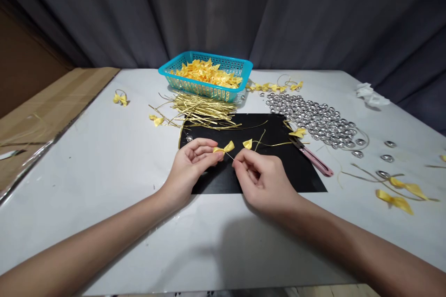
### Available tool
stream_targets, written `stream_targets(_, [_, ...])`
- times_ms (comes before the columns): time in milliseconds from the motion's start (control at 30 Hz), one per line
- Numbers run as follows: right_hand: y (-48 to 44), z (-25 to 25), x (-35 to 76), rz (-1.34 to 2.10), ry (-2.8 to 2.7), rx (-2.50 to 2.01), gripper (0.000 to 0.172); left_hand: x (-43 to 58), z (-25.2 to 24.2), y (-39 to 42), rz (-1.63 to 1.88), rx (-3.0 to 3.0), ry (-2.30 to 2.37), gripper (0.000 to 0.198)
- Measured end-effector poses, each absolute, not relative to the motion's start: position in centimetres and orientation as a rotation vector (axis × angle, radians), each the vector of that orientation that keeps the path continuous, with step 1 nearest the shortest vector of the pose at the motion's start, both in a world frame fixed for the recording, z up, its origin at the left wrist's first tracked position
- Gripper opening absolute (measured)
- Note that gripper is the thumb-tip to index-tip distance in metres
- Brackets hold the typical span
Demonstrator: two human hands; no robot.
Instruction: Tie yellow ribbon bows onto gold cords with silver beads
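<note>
Between the thumb and fingers of my left hand [191, 162] is a small yellow ribbon bow [227, 147], held above a black mat [216, 181]. A thin gold tie [230, 156] runs from the bow toward my right hand [263, 174], whose thumb and forefinger pinch its end. Just past my right hand another yellow bow [247, 144] lies on the mat, near a loose gold strand [260, 140]. A pink-handled cutter or scissors [317, 161] rests to the right, its far end partly under a yellow bow [298, 133].
Behind the mat stands a turquoise basket [205, 87] full of yellow bows, with a pile of gold ties [205, 109] before it. Many silver beads [313, 118] spread at right. Bows with ties [395, 200] lie front right; crumpled white tissue [371, 95] sits far right; cardboard [83, 84] borders the left.
</note>
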State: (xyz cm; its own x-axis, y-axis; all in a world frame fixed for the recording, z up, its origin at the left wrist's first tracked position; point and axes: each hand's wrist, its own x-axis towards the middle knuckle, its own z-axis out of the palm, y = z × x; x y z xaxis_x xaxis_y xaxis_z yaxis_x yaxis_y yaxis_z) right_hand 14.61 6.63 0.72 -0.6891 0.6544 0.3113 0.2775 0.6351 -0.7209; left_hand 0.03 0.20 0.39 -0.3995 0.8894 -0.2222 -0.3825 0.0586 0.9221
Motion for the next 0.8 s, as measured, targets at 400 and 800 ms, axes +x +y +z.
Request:
stream_targets(400, [6.52, 0.79, 14.5, 1.112, -2.289, -0.847, 0.018, 0.27, 0.31, 0.3, 1.491, 0.695, 1.389, 0.012])
stream_targets(800, [7.01, 1.02, 14.82, 0.722, -2.466, -0.653, 0.02, 0.35, 0.36, 0.17, 1.402, 0.811, 1.382, 0.011])
